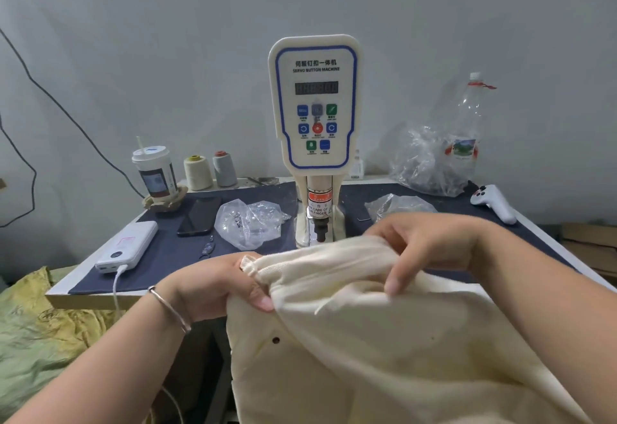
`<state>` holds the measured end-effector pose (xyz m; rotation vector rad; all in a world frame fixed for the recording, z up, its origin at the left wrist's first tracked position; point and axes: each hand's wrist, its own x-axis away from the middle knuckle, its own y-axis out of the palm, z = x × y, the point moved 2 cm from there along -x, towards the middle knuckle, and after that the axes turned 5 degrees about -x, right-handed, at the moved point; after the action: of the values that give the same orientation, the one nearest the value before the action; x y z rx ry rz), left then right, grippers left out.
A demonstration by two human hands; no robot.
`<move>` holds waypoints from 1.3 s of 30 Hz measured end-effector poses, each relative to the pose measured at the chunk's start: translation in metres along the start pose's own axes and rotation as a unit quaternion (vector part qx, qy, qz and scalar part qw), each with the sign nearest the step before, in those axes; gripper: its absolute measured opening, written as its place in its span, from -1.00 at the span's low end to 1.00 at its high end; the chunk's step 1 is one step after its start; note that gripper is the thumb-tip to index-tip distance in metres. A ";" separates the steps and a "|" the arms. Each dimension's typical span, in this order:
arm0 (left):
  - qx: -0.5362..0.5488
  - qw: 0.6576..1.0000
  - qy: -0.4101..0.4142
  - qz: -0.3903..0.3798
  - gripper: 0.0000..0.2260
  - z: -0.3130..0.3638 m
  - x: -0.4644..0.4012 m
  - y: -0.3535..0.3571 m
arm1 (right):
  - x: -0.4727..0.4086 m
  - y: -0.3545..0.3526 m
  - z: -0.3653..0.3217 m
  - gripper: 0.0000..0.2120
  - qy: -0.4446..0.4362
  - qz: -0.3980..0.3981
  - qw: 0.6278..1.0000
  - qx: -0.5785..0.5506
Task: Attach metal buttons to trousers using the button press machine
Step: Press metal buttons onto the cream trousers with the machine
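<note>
Cream trousers (384, 340) (bunched) gripped by left hand (217, 286) and right hand (430, 250).

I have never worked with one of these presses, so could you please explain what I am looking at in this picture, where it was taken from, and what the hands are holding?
There is one picture, from a camera worn on the person's head, looking forward and down. The tall white box with coloured keys is a servo button machine; its punch hangs just above the base. Both hands grip cream trousers in front of it: the left hand holds the waistband end, the right hand pinches the bunched fabric. One dark button already shows on the cloth.

On the dark mat lie a clear bag of small metal parts, a black phone, a white power bank, a lidded drink cup, two thread cones, crumpled plastic, a bottle and a white controller.
</note>
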<state>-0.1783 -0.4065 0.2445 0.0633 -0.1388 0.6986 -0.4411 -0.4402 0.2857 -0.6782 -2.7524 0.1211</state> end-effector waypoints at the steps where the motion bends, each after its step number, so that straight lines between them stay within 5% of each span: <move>1: 0.016 1.000 0.005 0.010 -0.64 -0.002 0.000 -0.001 | 0.001 -0.002 -0.005 -0.70 -0.029 -0.014 0.998 -0.055; 3: 0.057 0.997 0.014 0.057 -0.62 -0.007 -0.005 -0.001 | -0.005 -0.006 -0.011 -0.73 -0.062 0.010 0.993 -0.100; 5: 0.089 0.991 0.035 0.098 -0.61 -0.013 -0.010 0.002 | -0.018 -0.011 -0.011 -0.80 -0.062 0.145 0.987 -0.042; 7: 0.110 0.985 0.042 0.125 -0.59 -0.019 -0.015 0.007 | -0.034 -0.015 -0.007 -0.87 -0.033 0.340 0.931 0.129; 9: 0.099 0.984 0.031 0.144 -0.61 -0.026 -0.021 0.011 | -0.049 -0.015 0.001 -0.74 -0.028 0.432 0.871 0.230; 16: 0.057 0.962 -0.098 0.248 -0.61 -0.062 -0.033 0.009 | -0.045 -0.046 0.068 -0.65 0.133 0.377 0.916 0.035; 22: 0.066 0.940 -0.147 0.302 -0.61 -0.066 -0.032 -0.008 | -0.045 -0.076 0.100 -0.81 0.089 0.447 0.890 -0.007; 24: 0.070 0.930 -0.163 0.322 -0.64 -0.066 -0.026 -0.019 | -0.034 -0.100 0.111 -0.93 0.100 0.573 0.810 0.081; 26: 0.078 0.923 -0.179 0.332 -0.67 -0.068 -0.023 -0.025 | -0.027 -0.116 0.120 -0.79 0.151 0.624 0.739 0.205; 31: 0.065 0.915 -0.219 0.333 -0.64 -0.072 -0.026 -0.030 | -0.046 -0.132 0.129 -0.65 0.255 0.536 0.736 0.326; 39: -0.046 0.862 -0.227 0.451 -0.62 -0.072 -0.037 -0.052 | -0.063 -0.152 0.128 -0.89 0.275 0.505 0.742 0.345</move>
<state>-0.1651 -0.4624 0.1675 0.0698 -0.6860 1.6125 -0.4944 -0.6054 0.1701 -1.5389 -1.3321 0.9300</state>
